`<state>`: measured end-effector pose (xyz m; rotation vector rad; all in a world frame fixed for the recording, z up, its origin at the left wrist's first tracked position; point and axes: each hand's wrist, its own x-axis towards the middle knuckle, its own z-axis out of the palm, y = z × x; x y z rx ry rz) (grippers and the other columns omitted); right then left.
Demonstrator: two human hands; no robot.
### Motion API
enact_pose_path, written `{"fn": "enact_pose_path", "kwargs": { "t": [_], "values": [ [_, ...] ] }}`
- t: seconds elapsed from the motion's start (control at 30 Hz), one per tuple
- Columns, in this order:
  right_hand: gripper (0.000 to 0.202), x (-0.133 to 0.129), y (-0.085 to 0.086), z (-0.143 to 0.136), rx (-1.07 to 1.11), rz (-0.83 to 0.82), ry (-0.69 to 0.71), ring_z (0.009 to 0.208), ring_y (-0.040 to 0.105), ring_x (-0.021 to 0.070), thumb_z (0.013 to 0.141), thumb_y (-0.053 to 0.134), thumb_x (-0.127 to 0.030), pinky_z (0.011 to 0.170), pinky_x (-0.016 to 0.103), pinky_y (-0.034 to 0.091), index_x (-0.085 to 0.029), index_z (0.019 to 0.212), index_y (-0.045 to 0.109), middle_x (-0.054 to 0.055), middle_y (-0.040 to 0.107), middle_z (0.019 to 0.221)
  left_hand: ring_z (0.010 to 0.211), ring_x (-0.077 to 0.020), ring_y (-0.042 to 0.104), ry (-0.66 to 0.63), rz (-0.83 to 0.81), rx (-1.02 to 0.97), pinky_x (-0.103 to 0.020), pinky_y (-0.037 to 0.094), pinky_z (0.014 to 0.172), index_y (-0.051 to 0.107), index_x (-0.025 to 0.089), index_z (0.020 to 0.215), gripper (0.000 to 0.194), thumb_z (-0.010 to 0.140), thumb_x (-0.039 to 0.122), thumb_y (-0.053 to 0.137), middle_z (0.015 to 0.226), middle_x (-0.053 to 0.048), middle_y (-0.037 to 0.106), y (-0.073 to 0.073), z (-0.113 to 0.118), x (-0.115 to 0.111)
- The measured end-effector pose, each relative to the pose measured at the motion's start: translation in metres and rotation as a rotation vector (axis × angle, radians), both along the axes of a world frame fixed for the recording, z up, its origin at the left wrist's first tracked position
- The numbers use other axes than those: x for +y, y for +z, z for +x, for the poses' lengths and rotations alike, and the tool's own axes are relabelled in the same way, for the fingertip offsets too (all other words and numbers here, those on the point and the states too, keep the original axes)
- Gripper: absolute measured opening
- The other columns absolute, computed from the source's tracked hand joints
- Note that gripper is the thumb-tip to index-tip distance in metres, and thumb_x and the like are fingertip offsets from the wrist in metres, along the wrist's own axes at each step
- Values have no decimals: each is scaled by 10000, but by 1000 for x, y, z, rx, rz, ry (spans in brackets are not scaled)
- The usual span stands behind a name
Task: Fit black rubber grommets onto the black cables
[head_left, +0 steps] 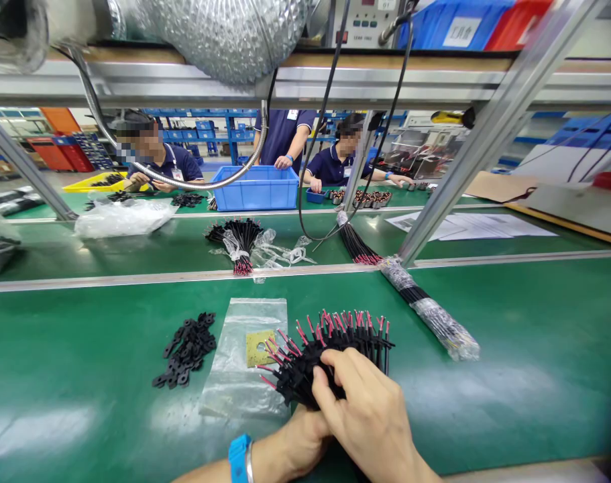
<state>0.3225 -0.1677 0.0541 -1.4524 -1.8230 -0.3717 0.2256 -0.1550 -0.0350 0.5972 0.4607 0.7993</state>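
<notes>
My left hand [302, 436], a blue band on its wrist, is closed around a bundle of black cables [385, 362] with pinkish-red wire ends fanned upward. Black pieces sit close together near the cable tops. Over the bundle, my right hand [373, 406] has its thumb and index finger pinched together at these black pieces; what lies between the fingertips is hidden. Left of the bundle, a yellowish square with a hole [257, 349] lies on a clear plastic bag [229, 386]. Farther left is a pile of loose black flat pieces with holes [187, 349].
A wrapped cable bundle [430, 315] lies at right. Behind the metal rail [134, 276] is another tied cable bundle [239, 245]. A slanted metal post [466, 161] rises at right; black cords [330, 87] hang down. Co-workers sit and stand beyond, near a blue bin [255, 189].
</notes>
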Motion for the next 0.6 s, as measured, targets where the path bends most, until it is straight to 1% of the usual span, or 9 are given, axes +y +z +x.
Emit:
{"fn": "enact_pose_path", "kwargs": {
  "t": [0.13,0.27,0.3,0.37,0.43,0.47,0.53,0.57,0.6],
  "values": [
    [114,5,-8,-3,51,30,30,563,532,148,879,484,-159,526,271,390,-155,819,581,19,546,633,979,-260,553,-29,20,6,-431,379,992,695,129,851,278,587,182,762,813,-59,668,-2,1,1],
    [78,0,-9,3,135,10,120,586,547,146,882,526,-172,547,263,429,-164,936,582,13,567,670,1016,-278,561,-40,-3,22,-423,359,1007,707,117,924,337,587,136,706,905,-71,689,4,-1,0],
    [107,-4,-10,9,167,13,120,603,557,147,879,544,-187,557,262,446,-170,979,576,15,577,693,1034,-290,564,-53,-18,12,-428,349,1018,710,114,941,360,582,131,688,929,-74,697,6,-1,-1],
    [196,-17,-14,27,243,36,34,671,589,169,862,584,-249,594,278,485,-183,1044,557,39,602,778,1088,-319,559,-82,-46,-36,-444,330,1039,712,120,983,405,582,151,670,964,-79,712,10,-2,-1],
    [337,-34,-27,47,306,33,-140,804,625,236,822,622,-363,662,344,524,-186,1097,540,101,620,941,1137,-339,547,-111,-61,-92,-461,314,1058,707,134,1028,434,600,201,677,985,-84,726,13,-1,-1],
    [476,-42,-37,56,324,-25,-203,875,632,277,785,647,-423,688,381,538,-182,1173,513,138,608,1053,1157,-345,541,-126,-65,-111,-467,306,1067,704,139,1045,447,607,227,689,993,-86,730,14,-1,-1],
    [715,-58,-64,65,371,-188,-170,932,650,313,735,673,-453,690,398,561,-192,1341,397,168,586,1176,1184,-351,529,-141,-59,-129,-471,295,1081,706,142,1049,456,608,260,717,1013,-90,733,14,1,0],
    [798,-64,-78,66,410,-285,-106,938,660,318,716,686,-440,683,390,569,-210,1395,337,162,597,1179,1194,-353,524,-137,-51,-132,-472,293,1086,713,141,1033,445,608,271,728,1027,-93,731,13,3,0],
    [842,-69,-91,63,472,-368,-102,930,668,322,707,694,-410,675,390,570,-232,1428,298,155,607,1173,1202,-355,520,-125,-39,-132,-471,292,1090,722,141,1011,425,609,278,737,1044,-95,727,12,4,0]
  ]
}}
